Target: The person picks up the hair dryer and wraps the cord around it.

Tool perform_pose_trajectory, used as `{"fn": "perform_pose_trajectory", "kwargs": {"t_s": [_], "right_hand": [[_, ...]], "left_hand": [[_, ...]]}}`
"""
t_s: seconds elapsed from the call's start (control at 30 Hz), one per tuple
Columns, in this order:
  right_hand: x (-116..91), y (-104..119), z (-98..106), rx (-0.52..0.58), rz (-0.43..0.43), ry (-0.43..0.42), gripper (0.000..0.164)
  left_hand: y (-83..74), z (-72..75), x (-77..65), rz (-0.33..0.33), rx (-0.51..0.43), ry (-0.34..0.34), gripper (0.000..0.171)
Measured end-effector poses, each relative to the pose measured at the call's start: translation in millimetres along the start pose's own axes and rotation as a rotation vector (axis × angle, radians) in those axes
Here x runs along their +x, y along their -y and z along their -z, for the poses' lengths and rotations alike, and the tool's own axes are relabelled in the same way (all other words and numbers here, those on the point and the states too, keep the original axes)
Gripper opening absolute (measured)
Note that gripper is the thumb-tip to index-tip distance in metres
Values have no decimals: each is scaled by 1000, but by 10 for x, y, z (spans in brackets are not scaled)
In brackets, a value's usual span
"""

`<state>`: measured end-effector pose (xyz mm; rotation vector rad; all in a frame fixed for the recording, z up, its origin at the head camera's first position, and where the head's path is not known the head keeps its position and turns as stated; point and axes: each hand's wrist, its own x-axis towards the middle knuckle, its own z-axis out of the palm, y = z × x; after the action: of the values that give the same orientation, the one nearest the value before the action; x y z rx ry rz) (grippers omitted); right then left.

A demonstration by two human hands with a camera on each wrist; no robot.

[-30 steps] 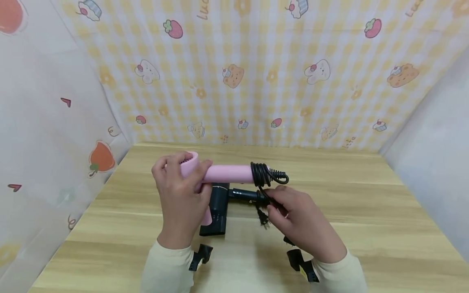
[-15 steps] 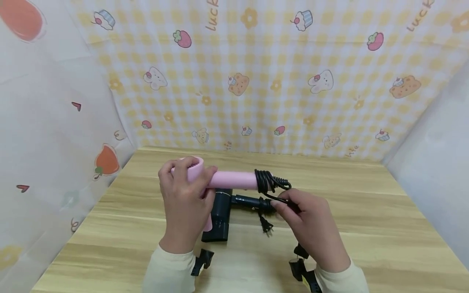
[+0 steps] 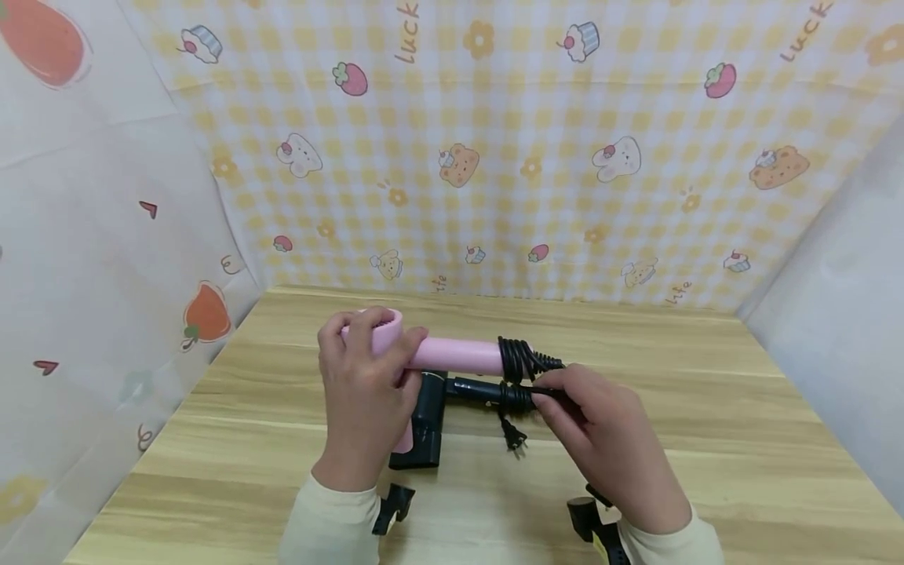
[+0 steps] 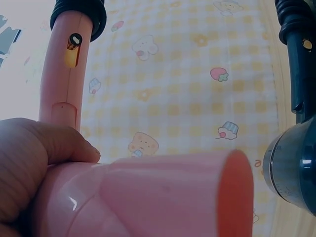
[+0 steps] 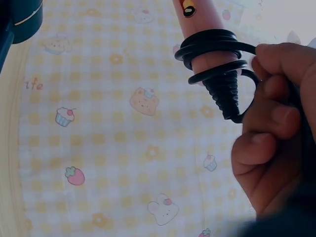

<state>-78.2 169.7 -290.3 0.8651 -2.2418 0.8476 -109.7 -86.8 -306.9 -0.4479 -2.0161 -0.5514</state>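
Note:
A pink hair dryer (image 3: 459,355) is held up above the table, its handle pointing right. My left hand (image 3: 363,392) grips it round the head, with the thumb near the base of the handle. Black cord (image 3: 517,359) is wound in several turns round the handle's end, by the ribbed cord sleeve (image 5: 223,94). Between thumb and index finger, my right hand (image 3: 600,424) pinches the cord's free length, just off the handle end. A black hair dryer (image 3: 427,420) lies on the table behind and below the pink one, partly covered by it.
The wooden table (image 3: 706,439) ends at a yellow checked backdrop (image 3: 523,102). The black dryer's cord is wrapped round its handle, and its two-pin plug (image 3: 513,435) lies in front. Black camera mounts (image 3: 395,502) sit at both wrists.
My right hand has moved from below the coils to the right of the handle end, drawing the cord with it. The left hand keeps its grip, and the pink hair dryer has shifted slightly right.

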Motion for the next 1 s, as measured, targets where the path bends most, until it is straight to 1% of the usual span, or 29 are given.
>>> {"fn": "perform_pose_trajectory", "kwargs": {"t_s": [0.07,0.17,0.27,0.37,0.47,0.53,0.57,0.67,0.7,0.77,0.8,0.9,0.97,1.0], "right_hand": [[7,1,5,-8,-14,-21,29],[11,2,19,-29,-66,-52,33],[2,-9,34,-58,-117,-75,39],[-7,-20,42,-72,-138,-89,40],[-4,-29,39,-51,-120,-90,36],[2,-30,35,-22,-99,-79,31],[4,-30,33,-4,-90,-69,27],[10,-24,27,29,-71,-33,7],[11,-22,25,37,-65,-22,8],[12,-16,20,50,-49,4,18],[13,-13,14,61,-37,15,19],[16,-2,-7,107,4,45,7],[17,6,-19,128,20,57,5],[17,9,-23,135,26,57,6]], "left_hand": [[3,-12,0,-13,-6,3,34],[7,-22,7,-36,-10,16,33],[6,-19,11,-55,-4,51,31],[1,-8,7,-62,7,92,30],[-3,3,7,-61,20,113,29],[-2,5,11,-59,25,110,29],[0,6,12,-58,29,108,29],[4,6,13,-51,35,103,29],[5,7,13,-47,36,102,29],[5,11,12,-41,42,107,29],[3,12,12,-38,43,107,29],[-4,14,9,-34,50,111,30],[-10,12,5,-35,53,112,30],[-15,12,4,-36,55,112,30]]}}
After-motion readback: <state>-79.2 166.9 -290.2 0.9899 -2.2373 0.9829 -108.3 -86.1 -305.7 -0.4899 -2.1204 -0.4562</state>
